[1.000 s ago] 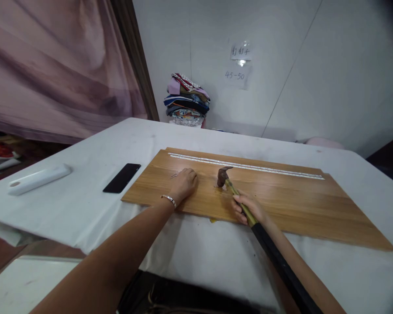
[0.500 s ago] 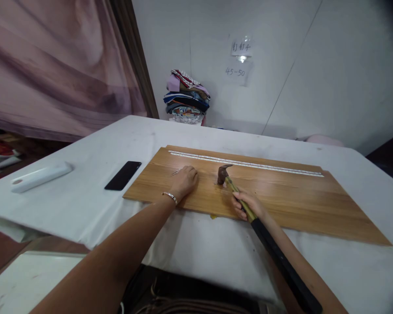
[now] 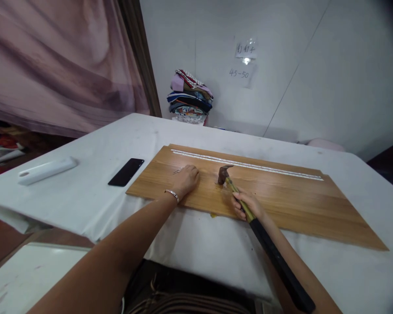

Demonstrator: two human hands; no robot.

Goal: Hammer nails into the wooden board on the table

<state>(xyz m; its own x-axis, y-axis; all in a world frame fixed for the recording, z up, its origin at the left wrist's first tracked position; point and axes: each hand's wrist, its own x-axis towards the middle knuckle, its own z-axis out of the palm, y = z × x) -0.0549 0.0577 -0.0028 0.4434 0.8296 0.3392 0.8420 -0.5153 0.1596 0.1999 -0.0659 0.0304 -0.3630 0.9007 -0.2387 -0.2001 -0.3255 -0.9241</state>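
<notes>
A wood-grain board [image 3: 291, 205] lies across the white-covered table. My left hand [image 3: 187, 179] rests palm down on its left part, holding nothing that I can see, its fingertips partly hidden. Just beyond that hand lie a few small nails [image 3: 177, 171]. With my right hand [image 3: 247, 204] I grip a claw hammer [image 3: 275, 257] partway along its handle, fingers wrapped round it. The rusty hammer head is low over the middle of the board, face down. Whether a nail stands under it is hidden.
Two white measuring strips [image 3: 249, 165] run along the board's far side. To the left are a black phone [image 3: 126, 172] and a white plastic object [image 3: 47, 170] on the table [image 3: 94, 144]. Folded clothes [image 3: 190, 98] are stacked behind, by the wall with handwritten notes [image 3: 244, 74].
The view has shifted slightly, so the table things appear a little to the right. Both hands and the hammer stay in nearly the same place on the board.
</notes>
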